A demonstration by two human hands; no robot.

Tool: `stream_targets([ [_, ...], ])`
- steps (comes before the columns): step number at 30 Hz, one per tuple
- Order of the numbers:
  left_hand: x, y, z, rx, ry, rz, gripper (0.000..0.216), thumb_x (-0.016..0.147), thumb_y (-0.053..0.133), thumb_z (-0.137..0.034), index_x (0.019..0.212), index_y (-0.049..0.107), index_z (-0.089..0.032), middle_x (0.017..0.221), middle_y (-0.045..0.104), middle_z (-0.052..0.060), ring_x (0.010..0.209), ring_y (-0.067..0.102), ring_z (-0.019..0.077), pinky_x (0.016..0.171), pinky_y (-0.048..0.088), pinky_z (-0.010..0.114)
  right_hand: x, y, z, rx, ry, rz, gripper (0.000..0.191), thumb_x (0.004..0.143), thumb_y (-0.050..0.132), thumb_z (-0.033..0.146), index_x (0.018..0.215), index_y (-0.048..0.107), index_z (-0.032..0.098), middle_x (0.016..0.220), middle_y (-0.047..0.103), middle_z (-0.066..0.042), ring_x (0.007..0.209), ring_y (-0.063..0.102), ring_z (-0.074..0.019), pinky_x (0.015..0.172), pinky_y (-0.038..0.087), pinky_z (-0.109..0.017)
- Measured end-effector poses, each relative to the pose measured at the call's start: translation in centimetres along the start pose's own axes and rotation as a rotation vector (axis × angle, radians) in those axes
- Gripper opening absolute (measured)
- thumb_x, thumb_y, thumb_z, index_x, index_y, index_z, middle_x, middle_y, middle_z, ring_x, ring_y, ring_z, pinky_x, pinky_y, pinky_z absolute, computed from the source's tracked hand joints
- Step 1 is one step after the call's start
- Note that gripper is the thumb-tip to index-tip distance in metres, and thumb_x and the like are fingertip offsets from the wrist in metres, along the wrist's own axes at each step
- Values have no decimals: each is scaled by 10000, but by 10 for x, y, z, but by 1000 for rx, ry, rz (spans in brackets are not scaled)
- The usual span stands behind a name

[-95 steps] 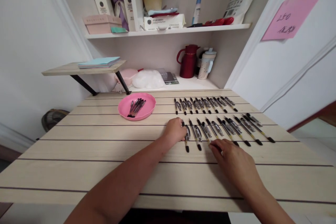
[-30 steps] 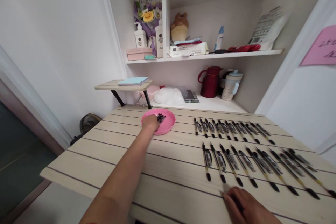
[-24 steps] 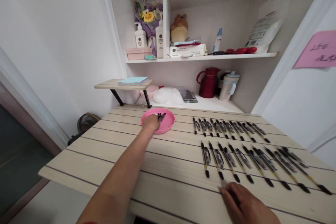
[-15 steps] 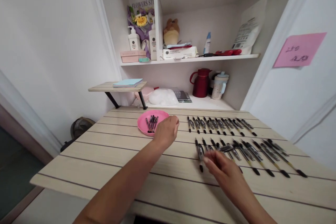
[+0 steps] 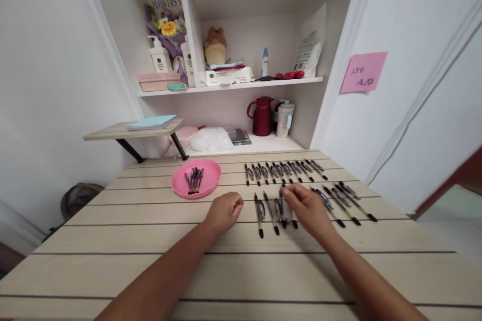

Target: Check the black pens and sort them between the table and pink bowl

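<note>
Left hand: curled into a loose fist, just left of the front row of pens | Right hand: pinched on a pen within that row | Back row of pens: beyond, on slatted tabletop | Pink dish: farther left, bearing more pens

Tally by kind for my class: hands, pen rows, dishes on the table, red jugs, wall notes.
Left hand, right hand: 2
Far pen row, near pen row: 2
Dish: 1
Red jug: 1
Wall note: 1
Total: 7
</note>
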State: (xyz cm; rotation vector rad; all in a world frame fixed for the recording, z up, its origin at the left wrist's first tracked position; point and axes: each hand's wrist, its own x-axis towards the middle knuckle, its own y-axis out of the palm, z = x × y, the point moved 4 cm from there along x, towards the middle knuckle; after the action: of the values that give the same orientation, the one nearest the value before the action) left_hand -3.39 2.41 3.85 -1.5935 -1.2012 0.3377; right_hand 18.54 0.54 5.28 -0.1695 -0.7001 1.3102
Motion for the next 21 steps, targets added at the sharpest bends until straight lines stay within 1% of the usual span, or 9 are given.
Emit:
stream_targets([
  [2,2,1,1,-28,-27,-12,95,751,461,-172,744,555,-183,728,589,7,666,517,121,595,365,222,9,-26,-17,-98,93,-96,284,758,428,429,721,573,187,548,557,9,497,483,-136,496,344,-238],
  [3,2,2,2,-38,-39,-14,94,746,464,-171,739,557,-183,721,589,5,660,517,119,591,365,221,12,-35,-25,-174,117,-103,280,747,438,427,721,582,188,529,554,10,490,484,-140,491,335,-240],
  [4,3,3,2,-46,-48,-13,94,743,466,-170,736,559,-183,717,589,4,656,517,118,588,366,220,13,-42,-31,-239,128,-93,279,743,440,426,713,587,190,527,560,9,490,487,-140,492,330,-240],
  [6,4,5,1,-55,-56,-6,93,738,470,-169,733,562,-182,716,591,3,653,517,117,586,368,218,13,-45,-39,-369,133,-32,269,737,446,418,691,591,195,542,582,3,498,501,-140,494,319,-239],
  [8,3,6,2,-59,-58,-1,93,735,471,-166,733,563,-180,717,593,5,655,518,117,589,370,218,8,-39,-42,-483,126,54,254,738,451,401,667,588,199,571,605,-8,520,520,-143,493,306,-236],
  [11,2,6,3,-60,-49,2,95,735,471,-163,734,565,-178,723,595,6,662,520,117,596,372,219,-1,-21,-42,-641,120,180,252,759,436,369,637,580,201,596,622,-32,569,553,-159,490,288,-239],
  [13,1,6,4,-57,-40,1,98,736,470,-163,734,567,-178,724,595,6,663,521,116,598,371,219,-6,-11,-40,-742,124,227,270,778,414,354,629,579,201,626,634,-52,612,575,-178,498,289,-245],
  [17,-1,5,5,-43,-31,-4,102,736,469,-159,733,569,-180,724,595,7,661,521,117,597,369,220,-9,1,-35,-894,124,249,285,787,407,360,677,602,184,724,656,-102,702,606,-221,526,317,-265],
  [21,-1,5,5,-40,-26,-3,100,736,467,-151,732,563,-179,730,596,7,658,520,115,588,367,219,-11,9,-31,-934,118,254,312,800,380,352,704,612,167,750,660,-120,721,616,-242,538,333,-281],
])
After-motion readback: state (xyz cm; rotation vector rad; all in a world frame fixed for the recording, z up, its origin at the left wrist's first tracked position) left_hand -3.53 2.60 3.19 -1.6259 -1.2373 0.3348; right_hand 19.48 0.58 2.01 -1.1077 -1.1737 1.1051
